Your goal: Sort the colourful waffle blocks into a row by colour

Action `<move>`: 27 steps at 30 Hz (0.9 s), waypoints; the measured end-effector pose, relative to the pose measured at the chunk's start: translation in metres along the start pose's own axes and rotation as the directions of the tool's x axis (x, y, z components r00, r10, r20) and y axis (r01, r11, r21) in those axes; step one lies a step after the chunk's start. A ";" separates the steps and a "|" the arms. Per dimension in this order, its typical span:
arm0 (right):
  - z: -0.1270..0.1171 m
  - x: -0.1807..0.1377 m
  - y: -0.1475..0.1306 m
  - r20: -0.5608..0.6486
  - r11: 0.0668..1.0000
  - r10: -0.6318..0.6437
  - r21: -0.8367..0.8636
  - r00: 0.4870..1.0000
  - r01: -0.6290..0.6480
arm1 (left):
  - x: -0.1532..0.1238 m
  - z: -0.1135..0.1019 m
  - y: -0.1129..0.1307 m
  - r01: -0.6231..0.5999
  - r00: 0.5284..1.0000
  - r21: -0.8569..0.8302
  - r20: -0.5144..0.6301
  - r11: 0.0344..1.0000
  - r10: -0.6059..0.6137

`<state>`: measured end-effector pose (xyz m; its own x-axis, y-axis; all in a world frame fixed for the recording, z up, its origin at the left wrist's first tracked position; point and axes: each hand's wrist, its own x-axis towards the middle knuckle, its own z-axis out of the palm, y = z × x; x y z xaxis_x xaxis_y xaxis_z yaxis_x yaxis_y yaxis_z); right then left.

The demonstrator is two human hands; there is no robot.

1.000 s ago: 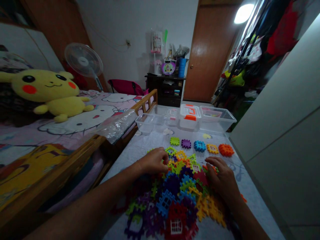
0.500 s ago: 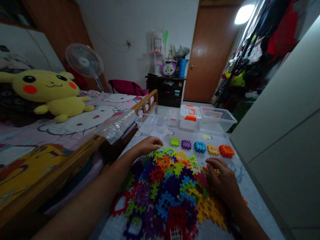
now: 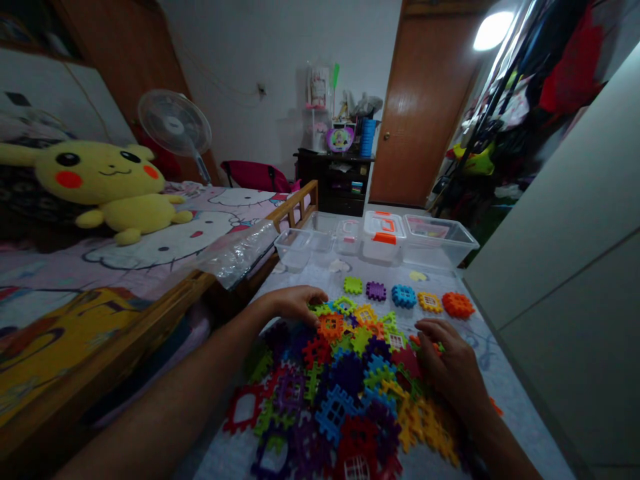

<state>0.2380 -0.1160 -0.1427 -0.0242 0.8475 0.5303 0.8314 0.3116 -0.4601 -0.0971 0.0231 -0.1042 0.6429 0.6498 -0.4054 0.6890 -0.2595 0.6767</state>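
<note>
A heap of colourful interlocking plastic tiles [image 3: 345,380] lies on the pale table [image 3: 500,373] in front of me. My left hand [image 3: 295,303] is at the heap's far-left edge, with its fingers curled down and pinched on a green tile [image 3: 320,309]. At the heap's right side my right hand [image 3: 450,367] rests on the pieces with its fingers loosely spread. Beyond the heap, single tiles stand in a row: green [image 3: 353,285], purple [image 3: 375,291], blue [image 3: 403,296], yellow [image 3: 430,302] and orange [image 3: 457,305].
Clear plastic boxes [image 3: 293,247], a small case with an orange latch [image 3: 384,235] and a larger clear tub [image 3: 440,241] line the table's far end. A wooden bed rail [image 3: 200,283] and a bed with a yellow plush toy [image 3: 105,187] run along the left. A grey wall [image 3: 565,280] is at the right.
My left hand went from the middle of the heap out to its far-left edge, uncovering more tiles. The right hand has barely moved. The view shifted slightly.
</note>
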 end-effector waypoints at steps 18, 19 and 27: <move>0.000 -0.001 -0.003 -0.023 0.998 0.034 0.052 0.999 -0.032 | 0.045 -0.003 0.053 -0.106 0.978 0.444 -0.118 0.890 0.175; 0.000 0.000 -0.003 -0.027 0.998 0.033 0.054 0.999 -0.032 | 0.051 -0.001 0.055 -0.111 0.979 0.460 -0.102 0.881 0.176; -0.002 0.001 -0.003 -0.049 0.998 0.013 0.059 0.999 -0.010 | 0.075 0.006 0.061 -0.134 0.991 0.603 0.105 0.786 0.088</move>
<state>0.2370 -0.1173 -0.1395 0.0132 0.8294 0.5585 0.7976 0.3281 -0.5061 -0.0051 0.0516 -0.0972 0.7326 0.5457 -0.4069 0.6575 -0.7219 0.2158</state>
